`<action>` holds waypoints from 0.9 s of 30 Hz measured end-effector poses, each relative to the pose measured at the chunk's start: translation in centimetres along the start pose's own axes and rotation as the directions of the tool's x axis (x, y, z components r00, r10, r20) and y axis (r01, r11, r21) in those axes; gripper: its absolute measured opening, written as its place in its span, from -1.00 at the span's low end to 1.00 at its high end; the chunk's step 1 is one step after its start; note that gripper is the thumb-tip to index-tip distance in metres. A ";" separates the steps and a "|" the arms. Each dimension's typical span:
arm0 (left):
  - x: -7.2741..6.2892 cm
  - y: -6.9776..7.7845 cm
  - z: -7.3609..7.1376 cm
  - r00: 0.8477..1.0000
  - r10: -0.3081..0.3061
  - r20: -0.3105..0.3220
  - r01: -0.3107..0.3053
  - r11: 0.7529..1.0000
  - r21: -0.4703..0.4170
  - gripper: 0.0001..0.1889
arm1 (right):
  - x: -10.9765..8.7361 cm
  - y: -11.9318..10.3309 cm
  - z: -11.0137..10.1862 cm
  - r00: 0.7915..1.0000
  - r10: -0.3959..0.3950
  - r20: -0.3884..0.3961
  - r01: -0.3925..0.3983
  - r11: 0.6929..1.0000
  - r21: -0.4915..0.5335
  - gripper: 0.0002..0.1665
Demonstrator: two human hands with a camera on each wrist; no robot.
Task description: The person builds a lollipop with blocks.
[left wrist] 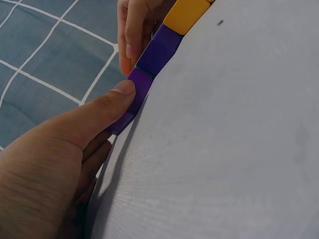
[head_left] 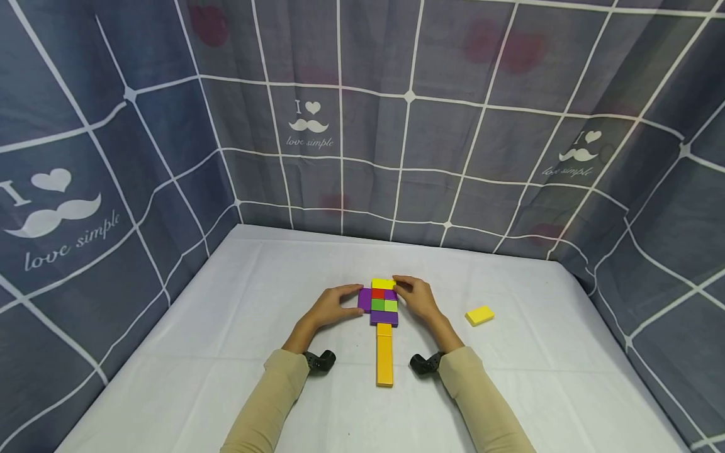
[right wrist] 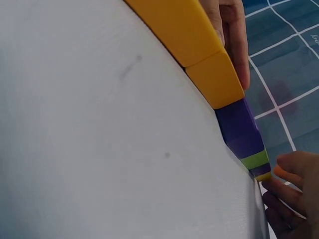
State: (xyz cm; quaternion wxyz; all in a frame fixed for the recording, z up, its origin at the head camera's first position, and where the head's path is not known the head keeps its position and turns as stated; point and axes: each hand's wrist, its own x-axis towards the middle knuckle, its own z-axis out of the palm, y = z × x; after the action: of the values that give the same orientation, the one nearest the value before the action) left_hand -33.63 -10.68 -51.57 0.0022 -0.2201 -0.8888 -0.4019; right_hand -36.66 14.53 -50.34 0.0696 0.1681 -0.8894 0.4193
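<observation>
Flat coloured blocks lie joined in a pattern on the white table. My left hand [head_left: 330, 307] pinches the upright purple block [head_left: 365, 301] at the pattern's left side, thumb at its near end and fingers at its far end. At the far right corner my right hand [head_left: 417, 297] has its thumb and index finger about the right end of the yellow block [head_left: 382, 284]. Between the hands are a red block [head_left: 377, 294], a green block [head_left: 377, 305] and a light green block [head_left: 391, 306]. A small purple block [head_left: 389, 294] is partly hidden by the right fingers.
Below the cluster lies a crosswise purple block [head_left: 384, 318], then a short orange block [head_left: 384, 329] and a long orange block [head_left: 384, 360] toward me. A loose yellow block [head_left: 479, 316] sits to the right. Grey checked curtains [head_left: 374, 126] surround the table [head_left: 306, 402].
</observation>
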 end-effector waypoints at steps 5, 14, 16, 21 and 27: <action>-0.1 0.0 -0.1 1.000 0.013 -0.005 -0.013 1.000 0.004 -0.31 | -0.9 -0.4 -0.7 1.000 -0.007 -0.022 0.008 0.999 0.053 -0.64; -0.2 0.2 0.0 1.000 0.008 -0.007 -0.008 1.000 -0.008 -0.32 | -4.1 0.0 -3.7 0.994 -0.067 -0.083 0.068 0.997 0.019 -0.66; -0.2 0.1 -0.1 1.000 0.010 -0.007 -0.010 1.000 -0.006 -0.31 | -4.9 0.2 -4.6 0.993 -0.080 -0.092 0.079 0.997 -0.014 -0.65; -0.2 0.2 0.0 1.000 0.016 -0.003 -0.016 1.000 -0.013 -0.31 | -6.8 0.5 -7.0 0.982 -0.101 -0.161 0.090 0.993 -0.076 -0.61; -0.2 0.3 0.0 1.000 0.014 -0.010 -0.014 1.000 -0.007 -0.32 | -8.7 1.7 -9.2 0.937 -0.026 -0.349 -0.029 0.988 -0.151 -0.40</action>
State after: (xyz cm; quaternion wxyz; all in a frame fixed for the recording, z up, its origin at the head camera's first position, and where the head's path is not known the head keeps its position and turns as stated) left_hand -33.36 -10.61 -51.41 0.0087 -0.2246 -0.8858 -0.4060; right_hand -29.35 24.69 -48.02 0.2390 0.0843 -0.8927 0.3726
